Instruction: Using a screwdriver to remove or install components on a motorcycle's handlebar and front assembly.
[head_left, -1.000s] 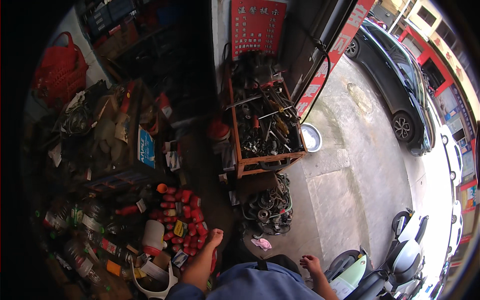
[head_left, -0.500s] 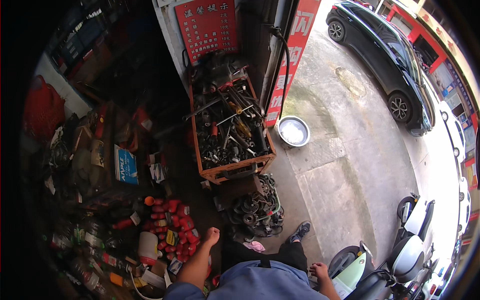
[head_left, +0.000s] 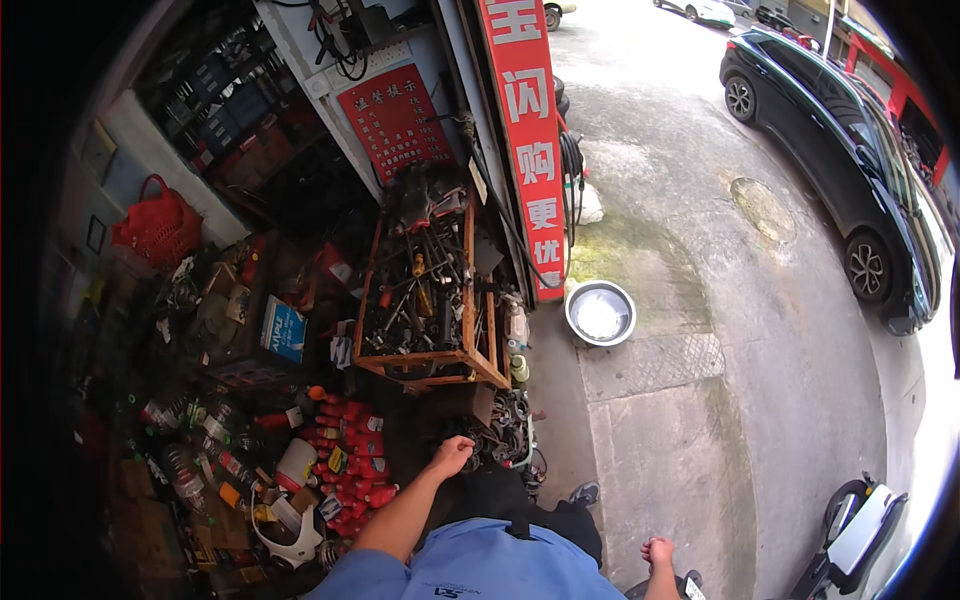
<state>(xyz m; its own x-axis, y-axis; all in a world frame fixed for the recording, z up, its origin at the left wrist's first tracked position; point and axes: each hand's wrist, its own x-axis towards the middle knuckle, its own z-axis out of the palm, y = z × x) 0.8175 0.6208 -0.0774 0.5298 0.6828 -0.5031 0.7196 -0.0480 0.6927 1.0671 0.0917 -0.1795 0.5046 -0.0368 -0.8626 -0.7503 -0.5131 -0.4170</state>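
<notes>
My left hand (head_left: 454, 456) hangs in front of me with its fingers curled in; nothing shows in it. Below it in the picture lies a heap of dark metal parts (head_left: 512, 432), nearest to that hand, and I see no contact. My right hand (head_left: 657, 550) is low at my right side over the concrete, fingers curled, with nothing visible in it. Ahead stands an orange-framed rack (head_left: 440, 358) piled with wrenches, sockets and yellow-handled tools. To the left of my left arm are several red bottles (head_left: 350, 460) standing close together.
A round metal basin (head_left: 600, 313) sits on the concrete, right of the red sign panel (head_left: 535, 150). A black car (head_left: 810, 150) is parked at the far right, and a scooter (head_left: 850, 540) stands near right. Boxes and loose bottles (head_left: 190, 475) crowd the left floor; a red basket (head_left: 158, 228) is behind.
The view has swung and shifted, so the tool rack now appears further left and more of the street shows. My left hand now appears before the metal parts; both hands stay curled.
</notes>
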